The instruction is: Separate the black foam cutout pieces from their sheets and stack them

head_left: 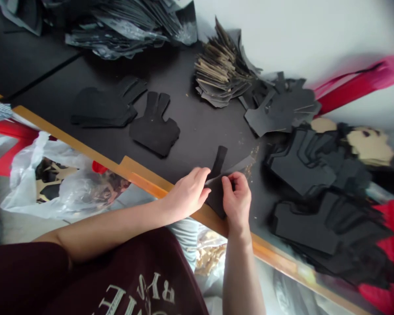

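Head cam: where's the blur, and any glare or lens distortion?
Head view: the black cut-out stacks and red strip at right smear with blur; the left hand, right hand and the black cut-out they hold look fairly sharp; the wide lens skews the wooden table edge; no hard glare.

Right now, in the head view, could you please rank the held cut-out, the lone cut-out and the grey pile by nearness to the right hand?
From the right hand:
1. Held black cut-out, at its fingertips, to its left.
2. Lone black cut-out, mid-table, left.
3. Grey sheet pile, far top edge.
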### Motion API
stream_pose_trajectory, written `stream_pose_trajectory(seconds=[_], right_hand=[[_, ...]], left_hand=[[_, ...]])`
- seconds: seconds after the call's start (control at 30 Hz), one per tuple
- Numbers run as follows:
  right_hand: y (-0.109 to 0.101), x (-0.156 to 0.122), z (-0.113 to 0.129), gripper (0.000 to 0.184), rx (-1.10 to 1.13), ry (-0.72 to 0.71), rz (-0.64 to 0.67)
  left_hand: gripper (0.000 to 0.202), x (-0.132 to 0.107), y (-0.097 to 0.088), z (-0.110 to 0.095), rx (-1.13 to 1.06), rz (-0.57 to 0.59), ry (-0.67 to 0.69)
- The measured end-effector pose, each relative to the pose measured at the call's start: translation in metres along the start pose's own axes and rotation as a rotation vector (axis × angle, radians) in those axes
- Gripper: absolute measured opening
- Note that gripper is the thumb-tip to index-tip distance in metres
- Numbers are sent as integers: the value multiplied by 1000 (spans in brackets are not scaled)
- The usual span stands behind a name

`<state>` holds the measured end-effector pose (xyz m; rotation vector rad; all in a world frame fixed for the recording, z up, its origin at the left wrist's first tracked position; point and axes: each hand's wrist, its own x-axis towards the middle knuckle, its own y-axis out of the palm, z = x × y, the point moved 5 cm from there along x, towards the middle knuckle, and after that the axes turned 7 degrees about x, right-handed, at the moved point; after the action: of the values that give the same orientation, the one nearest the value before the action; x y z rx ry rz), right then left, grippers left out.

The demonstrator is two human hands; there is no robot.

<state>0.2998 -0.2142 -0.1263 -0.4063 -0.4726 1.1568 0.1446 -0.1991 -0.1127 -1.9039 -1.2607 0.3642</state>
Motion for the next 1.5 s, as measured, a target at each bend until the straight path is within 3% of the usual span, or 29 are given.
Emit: stream_pose_trajectory(seconds=[0.17, 0.37, 0.6, 0.73, 0.9, 1.2, 1.5], right_hand=[[0, -1, -1, 15, -11, -20, -4], [1, -2, -5, 18, -48, 7, 10], [2, 1, 0, 18, -61, 28, 42], [3, 2, 3, 17, -60, 20, 33], [4, 2, 1, 29, -29, 51, 33], [7, 0, 0, 31, -36, 74, 2], [7, 1, 4, 31, -49, 69, 2]], left_hand=[[35, -1, -2, -2, 7, 26, -25], [16, -3, -1, 1, -20, 41, -106], [12, -4, -2, 2, -92, 40, -173], [16, 4, -4, 3, -41, 151, -230], [24, 13, -6, 5, 112, 310, -295], [27, 27, -11, -1, 269, 397, -261], [30, 40, -15, -3, 244, 520, -229]])
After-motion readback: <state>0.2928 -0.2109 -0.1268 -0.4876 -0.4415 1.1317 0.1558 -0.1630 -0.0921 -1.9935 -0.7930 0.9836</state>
